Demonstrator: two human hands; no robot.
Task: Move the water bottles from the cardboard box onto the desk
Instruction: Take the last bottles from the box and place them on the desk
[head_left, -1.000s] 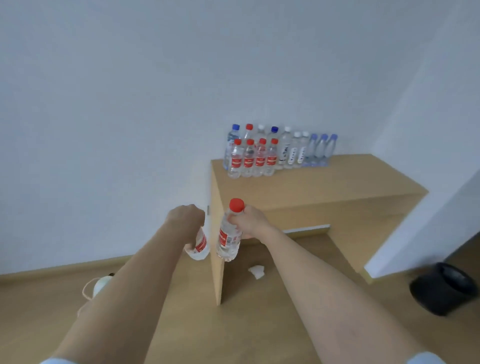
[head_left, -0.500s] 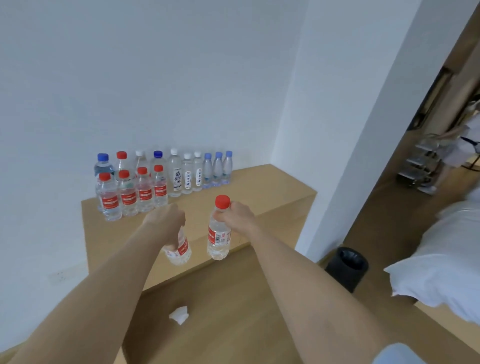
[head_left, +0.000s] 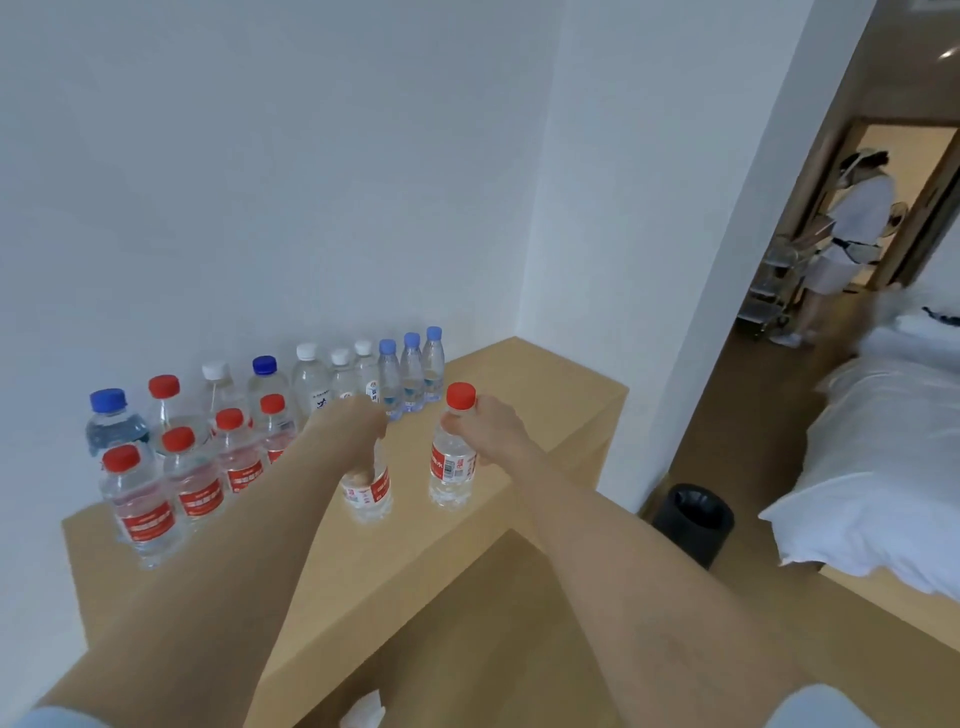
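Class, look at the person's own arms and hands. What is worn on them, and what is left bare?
Both forearms are uncovered. The left hand and the right hand wear no gloves, and no watch, bracelet or ring shows. At the bottom corners of the picture, the left sleeve and the right sleeve are pale blue, plain and short.

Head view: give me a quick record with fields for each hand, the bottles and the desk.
left hand: grips left bottle from above, cap hidden
right hand: grips right bottle at the neck, red cap showing
pose: both upright over the desk; touching it or not, cannot tell
other bottles: standing in rows by the wall
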